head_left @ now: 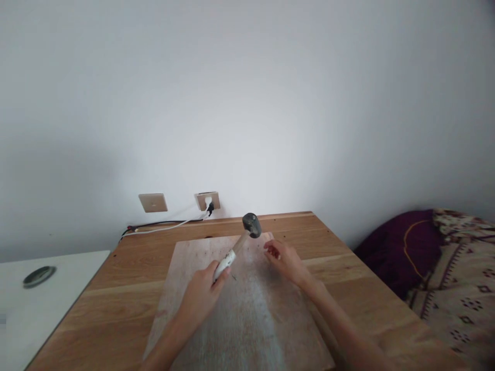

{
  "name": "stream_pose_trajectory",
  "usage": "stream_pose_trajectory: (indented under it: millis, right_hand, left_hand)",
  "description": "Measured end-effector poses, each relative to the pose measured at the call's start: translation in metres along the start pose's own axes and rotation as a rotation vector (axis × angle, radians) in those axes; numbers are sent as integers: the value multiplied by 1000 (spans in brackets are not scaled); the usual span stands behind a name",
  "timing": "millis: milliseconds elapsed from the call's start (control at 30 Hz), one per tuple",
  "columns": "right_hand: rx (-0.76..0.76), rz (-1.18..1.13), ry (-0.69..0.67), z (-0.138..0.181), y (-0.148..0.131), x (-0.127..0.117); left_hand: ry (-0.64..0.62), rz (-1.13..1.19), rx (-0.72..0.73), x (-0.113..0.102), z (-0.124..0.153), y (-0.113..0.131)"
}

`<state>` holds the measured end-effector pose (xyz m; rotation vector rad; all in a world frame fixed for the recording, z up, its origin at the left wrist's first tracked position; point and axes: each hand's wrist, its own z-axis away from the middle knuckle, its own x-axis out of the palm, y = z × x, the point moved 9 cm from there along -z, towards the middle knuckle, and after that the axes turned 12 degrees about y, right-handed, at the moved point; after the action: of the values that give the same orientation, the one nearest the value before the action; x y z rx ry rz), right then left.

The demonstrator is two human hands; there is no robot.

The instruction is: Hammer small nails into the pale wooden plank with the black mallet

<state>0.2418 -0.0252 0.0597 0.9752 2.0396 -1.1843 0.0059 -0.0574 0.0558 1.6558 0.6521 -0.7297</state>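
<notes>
My left hand (201,294) is wrapped round the wooden handle of a hammer (242,238), whose dark head is raised above a pale wooden board (240,319) lying on the wooden table (116,288). My right hand (284,260) rests on the far part of the board, fingers pinched together near the hammer head; what they hold is too small to make out. Small dark specks, perhaps nails, dot the board's far end.
Two wall plates (153,202) sit behind the table, one with plugs and cables (162,225) running along the back edge. A white surface (46,304) with a round grey object (38,275) is at left. Patterned bedding (452,278) lies at right.
</notes>
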Motion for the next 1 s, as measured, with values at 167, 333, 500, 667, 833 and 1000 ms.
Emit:
stream_pose_trajectory:
  millis: [167,333,500,667,833,1000]
  right_hand:
    - [-332,16,-213,8,-96,39]
    - [-621,114,-326,15,-145,62]
    - [-762,109,-375,25,-150,68]
    - [-617,64,-319,8,-115,55]
    - [-259,41,-105,-39,-40,30]
    - [-170,-29,-55,-46,-16,37]
  left_hand:
    - [51,-19,-49,-28,0,-26]
    - [74,-3,-110,-39,10,-56]
    - [78,42,-142,-40,17,-66]
    - [70,75,-156,-37,19,-68]
    - [60,70,-149,-34,19,-68]
    - [43,83,-151,-33,21,-63]
